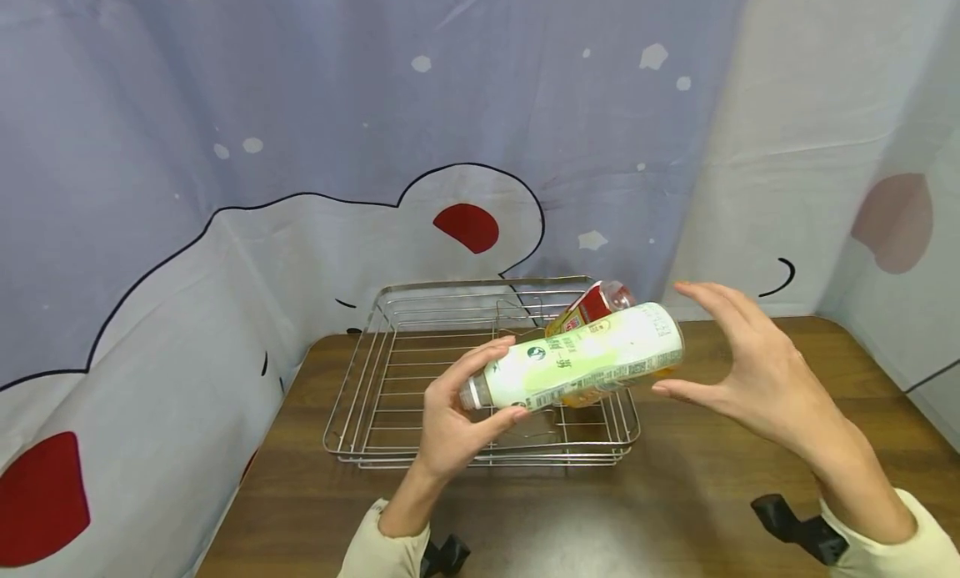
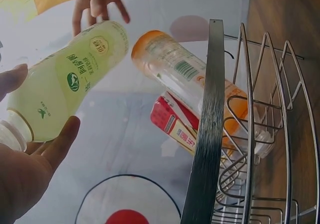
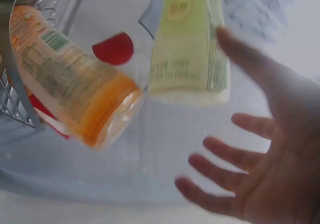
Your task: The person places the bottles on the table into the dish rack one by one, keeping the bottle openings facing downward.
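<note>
A pale green drink bottle (image 1: 577, 357) is held aslant above the wire rack, its neck at the lower left and its base up at the right. My left hand (image 1: 447, 432) grips it near the neck, thumb on one side and fingers on the other. Beyond the base, my right hand (image 1: 768, 378) is spread with thumb and fingers apart, and nothing is in it. Behind the green bottle, a clear bottle with an orange-and-white label (image 2: 175, 64) leans in the rack, partly hidden in the head view. Beside it is a red and yellow labelled item (image 2: 172, 119).
The metal wire rack (image 1: 480, 459) stands on a brown wooden table (image 1: 720, 511), its raised rim around the leaning items. A patterned curtain (image 1: 337, 86) hangs close behind the table and along its sides.
</note>
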A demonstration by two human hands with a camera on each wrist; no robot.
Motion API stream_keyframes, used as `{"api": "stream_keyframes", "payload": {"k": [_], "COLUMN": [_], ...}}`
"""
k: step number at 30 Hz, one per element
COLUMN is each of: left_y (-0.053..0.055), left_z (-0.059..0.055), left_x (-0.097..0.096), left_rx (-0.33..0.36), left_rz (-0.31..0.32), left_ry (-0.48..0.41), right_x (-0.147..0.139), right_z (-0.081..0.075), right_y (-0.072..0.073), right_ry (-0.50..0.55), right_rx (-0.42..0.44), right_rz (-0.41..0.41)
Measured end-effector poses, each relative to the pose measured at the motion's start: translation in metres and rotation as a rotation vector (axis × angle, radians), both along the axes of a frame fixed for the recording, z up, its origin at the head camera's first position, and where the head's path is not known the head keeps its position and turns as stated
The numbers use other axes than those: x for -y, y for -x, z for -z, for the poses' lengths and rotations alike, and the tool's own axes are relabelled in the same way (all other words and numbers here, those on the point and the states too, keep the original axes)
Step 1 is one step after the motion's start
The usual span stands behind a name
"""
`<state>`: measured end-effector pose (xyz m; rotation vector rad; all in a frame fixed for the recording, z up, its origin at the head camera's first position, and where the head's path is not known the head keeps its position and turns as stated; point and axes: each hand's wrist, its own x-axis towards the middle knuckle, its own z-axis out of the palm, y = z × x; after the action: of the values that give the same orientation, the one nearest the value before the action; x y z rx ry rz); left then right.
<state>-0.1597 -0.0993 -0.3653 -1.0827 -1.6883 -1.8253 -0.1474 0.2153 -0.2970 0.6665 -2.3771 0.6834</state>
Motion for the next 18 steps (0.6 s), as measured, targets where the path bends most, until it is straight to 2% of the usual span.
{"api": "stream_keyframes", "payload": {"k": [3, 7, 10, 14, 18], "left_y": [0.000, 0.000, -0.001, -0.002, -0.002], "left_z": [-0.001, 0.000, 0.001, 0.002, 0.002], "left_x": [0.000, -0.001, -0.003, -0.004, -0.005], "left_rx": [0.003, 0.007, 0.015, 0.022, 0.023], "left_rz": [0.010, 0.026, 0.040, 0.056, 0.066], "left_ry": [-0.006, -0.016, -0.018, -0.022, -0.025], "right_x": [-0.010, -0.024, -0.030, -0.028, -0.020], "right_z": [0.006, 0.023, 0.038, 0.055, 0.063], "right_y": [-0.001, 0.001, 0.003, 0.006, 0.006], "right_ry": [0.244, 0.609, 0.824, 0.978, 1.037], "right_rx": [0.155, 0.311, 0.373, 0.429, 0.477], "right_rz": [-0.136, -0.432, -0.664, -0.901, -1.008]}}
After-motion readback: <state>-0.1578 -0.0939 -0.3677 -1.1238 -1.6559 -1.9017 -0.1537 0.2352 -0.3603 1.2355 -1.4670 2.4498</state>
